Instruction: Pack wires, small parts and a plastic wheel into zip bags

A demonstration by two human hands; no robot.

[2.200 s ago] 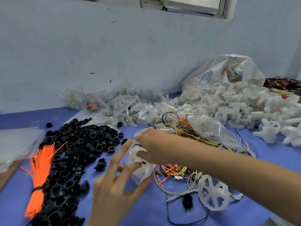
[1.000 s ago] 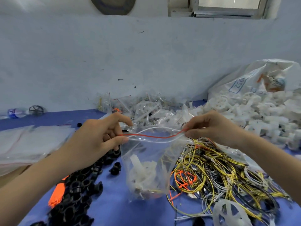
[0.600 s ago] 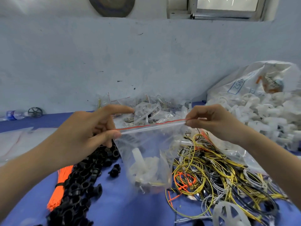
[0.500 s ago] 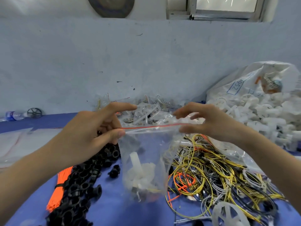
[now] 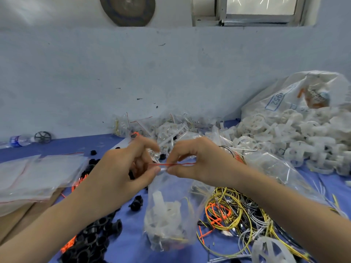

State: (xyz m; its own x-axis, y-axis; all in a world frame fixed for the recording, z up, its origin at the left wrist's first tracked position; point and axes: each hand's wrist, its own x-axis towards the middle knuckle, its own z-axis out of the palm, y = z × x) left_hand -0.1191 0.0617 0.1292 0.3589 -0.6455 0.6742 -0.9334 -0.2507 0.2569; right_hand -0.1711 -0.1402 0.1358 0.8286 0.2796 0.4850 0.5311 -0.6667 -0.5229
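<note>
A clear plastic zip bag [image 5: 169,215] holding a white plastic wheel [image 5: 163,207] hangs below both hands. The left hand [image 5: 121,173] and right hand [image 5: 197,164] each pinch its red-lined seal strip [image 5: 171,164] between thumb and fingertips, nearly touching.

A small assembly or packing workshop is showing here: a blue-covered workbench [image 5: 62,147] is sitting against a scuffed pale-blue plaster wall [image 5: 133,73]. At two o'clock a heap of white plastic spoked wheels [image 5: 296,137] is spilling from a large printed sack [image 5: 296,95]; at eight o'clock black plastic ring parts [image 5: 91,242] are piling up; at five o'clock tangled yellow, grey and orange wires [image 5: 239,211] are lying loose.
</note>
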